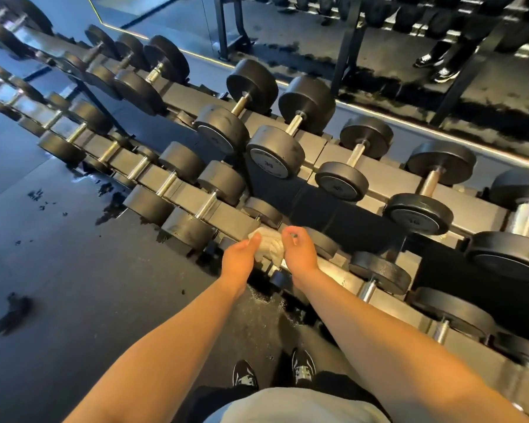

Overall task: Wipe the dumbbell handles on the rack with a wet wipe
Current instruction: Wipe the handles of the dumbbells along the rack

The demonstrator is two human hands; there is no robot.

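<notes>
Dark rubber floor (pixel 74 285) with wet patches (pixel 110 206); a mirrored wall (pixel 379 56) edged by a light strip (pixel 409 123).

dark floor (pixel 74 285), wall mirror (pixel 318 32), black sneakers (pixel 303 369)

Hands (pixel 269 254) on white wipe (pixel 268 244)

dumbbell handle under the wet wipe (pixel 268 244) hidden, far rack (pixel 9 96) dumbbells blurred, weight numbers mostly unreadable
</notes>
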